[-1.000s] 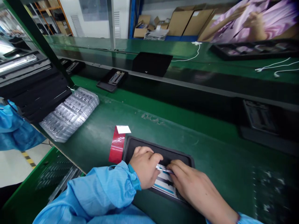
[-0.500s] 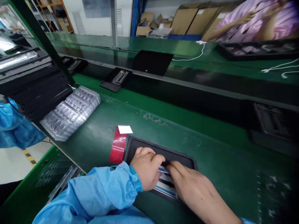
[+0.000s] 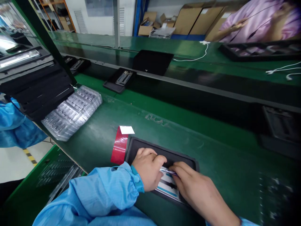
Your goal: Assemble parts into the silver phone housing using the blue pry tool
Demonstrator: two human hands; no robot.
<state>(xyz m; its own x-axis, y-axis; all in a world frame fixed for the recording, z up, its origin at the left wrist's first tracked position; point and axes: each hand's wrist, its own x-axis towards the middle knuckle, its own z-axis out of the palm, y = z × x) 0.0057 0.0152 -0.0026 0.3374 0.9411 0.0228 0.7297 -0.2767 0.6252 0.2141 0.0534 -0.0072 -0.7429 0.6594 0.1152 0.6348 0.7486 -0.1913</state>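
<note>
A black tray (image 3: 141, 146) lies on the green bench right in front of me. In it sits a flat part with white, blue and black areas (image 3: 168, 185), mostly covered by my hands. My left hand (image 3: 148, 169), in a blue sleeve, rests curled on the part's left side. My right hand (image 3: 197, 191) lies on its right side. The fingertips of both hands meet on a thin shiny strip (image 3: 167, 170) at the part's top edge. A red strip with a white tab (image 3: 120, 145) lies against the tray's left end.
A clear blister tray of small parts (image 3: 71, 111) lies at the left by stacked black trays (image 3: 37, 91). Black trays with parts ride the conveyor (image 3: 120, 80) behind. White cables (image 3: 279, 69) and cardboard boxes are farther back. Another person's blue sleeve (image 3: 14, 125) shows at the far left.
My hands have stayed on the part in the tray, the right fingers shifting slightly along the shiny strip. The view has drifted a little; trays on the conveyor moved right.
</note>
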